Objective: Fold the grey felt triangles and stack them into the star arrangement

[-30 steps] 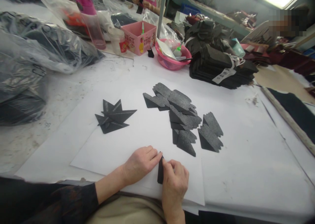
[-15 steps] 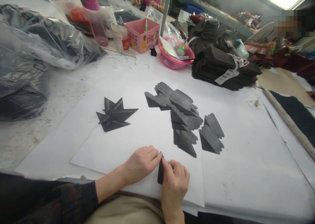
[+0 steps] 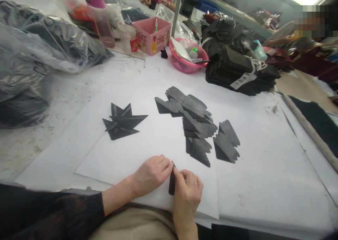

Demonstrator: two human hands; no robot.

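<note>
A small black fabric or leather piece [image 3: 171, 183] lies at the front of the white paper, between my two hands. My left hand [image 3: 153, 171] is closed, its fingertips pinching the piece's far tip. My right hand [image 3: 187, 190] is closed too, thumb and fingers gripping the right edge near that tip and hiding part of it. Beyond them spreads a loose group of dark grey, speckled pieces [image 3: 196, 108] with notched ends. A smaller group of the same pieces [image 3: 227, 143] lies to the right. Over on the left, black pointed triangular pieces [image 3: 123, 122] overlap in a star-like pile.
Plastic bags of dark material [image 3: 52, 39] fill the left side. At the back stand a pink bottle [image 3: 100, 18], a clear cup [image 3: 128, 39], a pink box [image 3: 150, 39], a pink basin [image 3: 187, 65] and a tied black stack [image 3: 232, 69]. Other people sit beyond.
Both hands keep their hold on the black piece in nearly the same place. The whole view has shifted up very slightly.
</note>
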